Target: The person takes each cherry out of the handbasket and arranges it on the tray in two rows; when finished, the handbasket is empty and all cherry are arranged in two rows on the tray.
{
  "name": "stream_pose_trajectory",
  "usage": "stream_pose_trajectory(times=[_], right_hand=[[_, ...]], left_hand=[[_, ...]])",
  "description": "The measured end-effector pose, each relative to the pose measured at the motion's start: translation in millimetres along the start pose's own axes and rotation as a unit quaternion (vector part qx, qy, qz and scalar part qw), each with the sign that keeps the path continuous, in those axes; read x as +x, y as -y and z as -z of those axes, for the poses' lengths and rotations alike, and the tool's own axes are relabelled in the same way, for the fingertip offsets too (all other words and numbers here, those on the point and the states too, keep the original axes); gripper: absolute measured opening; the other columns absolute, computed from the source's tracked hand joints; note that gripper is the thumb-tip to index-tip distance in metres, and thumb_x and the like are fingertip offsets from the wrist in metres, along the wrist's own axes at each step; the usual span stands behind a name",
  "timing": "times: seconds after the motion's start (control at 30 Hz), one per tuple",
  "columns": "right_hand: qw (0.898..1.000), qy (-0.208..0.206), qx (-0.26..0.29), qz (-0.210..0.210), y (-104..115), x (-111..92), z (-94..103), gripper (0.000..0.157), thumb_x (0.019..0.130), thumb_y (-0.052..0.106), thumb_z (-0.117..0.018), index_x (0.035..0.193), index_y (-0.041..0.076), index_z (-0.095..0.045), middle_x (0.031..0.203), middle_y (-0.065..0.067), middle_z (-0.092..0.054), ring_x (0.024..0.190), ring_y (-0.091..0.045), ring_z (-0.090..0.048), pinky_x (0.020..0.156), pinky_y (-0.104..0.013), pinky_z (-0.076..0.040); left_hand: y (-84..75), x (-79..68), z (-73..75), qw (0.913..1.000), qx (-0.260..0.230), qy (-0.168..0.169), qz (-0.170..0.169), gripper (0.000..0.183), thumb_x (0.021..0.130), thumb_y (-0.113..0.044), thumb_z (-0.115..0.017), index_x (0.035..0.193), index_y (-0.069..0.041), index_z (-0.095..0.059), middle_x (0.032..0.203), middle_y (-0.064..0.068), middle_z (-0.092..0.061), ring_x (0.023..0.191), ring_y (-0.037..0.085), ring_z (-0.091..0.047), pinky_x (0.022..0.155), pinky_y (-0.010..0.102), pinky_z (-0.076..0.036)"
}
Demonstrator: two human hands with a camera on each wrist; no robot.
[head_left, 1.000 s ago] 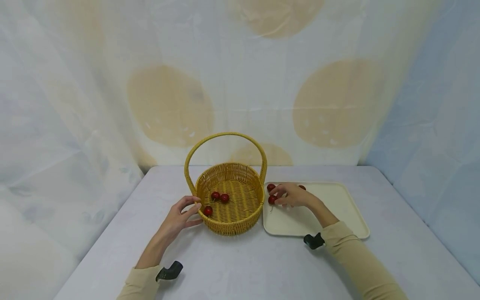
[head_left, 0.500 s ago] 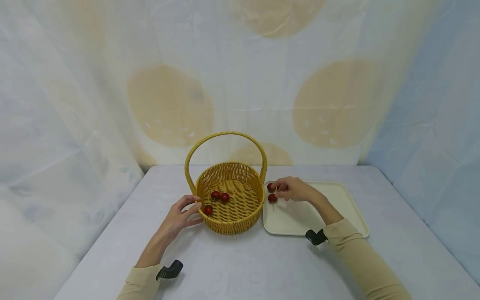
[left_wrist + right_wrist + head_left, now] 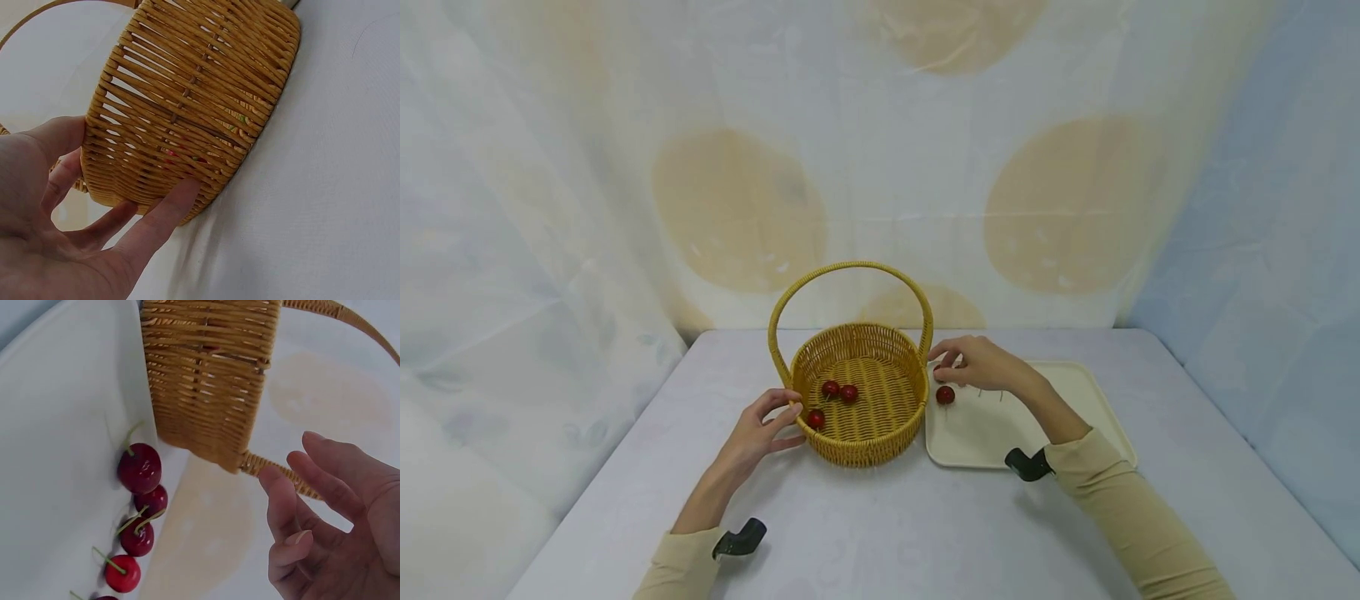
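A yellow wicker basket (image 3: 861, 454) with a tall hoop handle stands left of a cream tray (image 3: 1030, 433). My left hand (image 3: 756, 435) grips its left rim, with the thumb and fingers about the edge and other fingertips against the weave (image 3: 187, 87). Three red cherries (image 3: 848, 393) lie inside. My right hand (image 3: 988, 365) is raised over the tray's back left part, fingers bent loosely with nothing between them in the right wrist view. Several stemmed cherries (image 3: 139, 467) lie in a row along the tray's edge; in the head view, the hand hides most of them.
The basket's right side stands right beside the tray's left edge. Its handle (image 3: 852, 265) rises close to the right fingertips. A pale table (image 3: 865, 533) lies beneath, with patterned cloth (image 3: 895, 167) hanging behind and at both sides.
My right hand has moved back and a little left over the tray, uncovering the nearer cherry. My left hand and the basket have stayed in place.
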State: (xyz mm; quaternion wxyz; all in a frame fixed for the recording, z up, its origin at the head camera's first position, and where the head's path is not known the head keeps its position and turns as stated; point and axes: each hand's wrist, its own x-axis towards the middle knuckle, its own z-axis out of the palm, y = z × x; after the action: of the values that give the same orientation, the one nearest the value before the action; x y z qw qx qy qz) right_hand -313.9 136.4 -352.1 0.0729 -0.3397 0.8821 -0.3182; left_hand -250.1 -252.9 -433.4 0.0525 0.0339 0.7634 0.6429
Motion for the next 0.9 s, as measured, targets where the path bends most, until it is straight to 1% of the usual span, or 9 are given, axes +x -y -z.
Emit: stream_pose_trajectory(times=[0.13,0.23,0.37,0.53,0.6,0.77,0.9], right_hand=[[1.000,0.000,-0.016,0.005,6.7,3.4,-2.0,0.034,0.097,0.023,-0.062,0.127,0.005,-0.061,0.104,-0.011,-0.071,0.086,-0.019,-0.069,0.065,-0.026,-0.058],[0.999,-0.005,-0.032,0.014,14.1,7.0,-4.0,0.033,0.097,0.022,-0.063,0.126,0.007,-0.062,0.104,-0.010,-0.071,0.091,-0.022,-0.070,0.071,-0.028,-0.060],[0.999,-0.007,-0.041,0.027,24.6,15.3,-10.4,0.033,0.096,0.023,-0.064,0.126,0.009,-0.063,0.101,-0.007,-0.071,0.088,-0.020,-0.069,0.077,-0.030,-0.060],[0.997,0.001,-0.065,0.044,37.9,28.9,-24.2,0.032,0.097,0.025,-0.063,0.126,0.013,-0.063,0.100,-0.003,-0.072,0.087,-0.015,-0.066,0.077,-0.028,-0.057],[0.996,0.006,-0.070,0.053,43.8,34.8,-30.7,0.032,0.097,0.026,-0.063,0.126,0.013,-0.063,0.100,-0.003,-0.072,0.087,-0.015,-0.066,0.077,-0.027,-0.056],[0.996,0.019,-0.057,0.065,56.9,49.7,-48.5,0.030,0.096,0.025,-0.064,0.124,0.014,-0.065,0.098,-0.003,-0.073,0.085,-0.015,-0.065,0.074,-0.025,-0.055],[0.995,0.026,-0.068,0.067,61.8,60.2,-64.5,0.029,0.095,0.025,-0.065,0.121,0.014,-0.066,0.095,-0.002,-0.073,0.081,-0.013,-0.065,0.071,-0.023,-0.054]], left_hand=[[1.1,1.6,0.1,1.0000,-0.001,-0.002,0.006,0.049,0.095,-0.033,-0.065,0.132,-0.007,-0.048,0.144,0.013,-0.040,0.124,0.034,-0.054,0.090,0.051,-0.058],[2.3,1.9,0.1,0.9999,-0.001,-0.004,0.009,0.050,0.094,-0.035,-0.066,0.132,-0.007,-0.049,0.144,0.013,-0.040,0.126,0.036,-0.053,0.090,0.050,-0.058],[2.2,0.4,-0.1,0.9999,-0.001,-0.007,0.008,0.052,0.093,-0.036,-0.066,0.132,-0.007,-0.048,0.145,0.013,-0.040,0.127,0.036,-0.053,0.090,0.051,-0.058],[1.7,-1.2,-0.7,1.0000,-0.007,-0.002,0.006,0.053,0.095,-0.033,-0.065,0.134,-0.003,-0.046,0.145,0.015,-0.039,0.126,0.036,-0.053,0.091,0.053,-0.057],[1.3,-1.4,-0.9,0.9999,-0.011,-0.001,0.006,0.052,0.095,-0.032,-0.065,0.134,-0.002,-0.046,0.144,0.015,-0.039,0.126,0.036,-0.053,0.091,0.054,-0.057],[-0.2,-1.4,-0.8,0.9999,-0.013,0.000,0.006,0.054,0.094,-0.033,-0.066,0.134,-0.002,-0.045,0.143,0.015,-0.040,0.124,0.036,-0.055,0.091,0.053,-0.057],[1.1,0.0,0.2,0.9999,-0.010,-0.003,0.006,0.055,0.094,-0.034,-0.066,0.133,-0.002,-0.046,0.143,0.015,-0.040,0.123,0.034,-0.056,0.090,0.052,-0.058]])
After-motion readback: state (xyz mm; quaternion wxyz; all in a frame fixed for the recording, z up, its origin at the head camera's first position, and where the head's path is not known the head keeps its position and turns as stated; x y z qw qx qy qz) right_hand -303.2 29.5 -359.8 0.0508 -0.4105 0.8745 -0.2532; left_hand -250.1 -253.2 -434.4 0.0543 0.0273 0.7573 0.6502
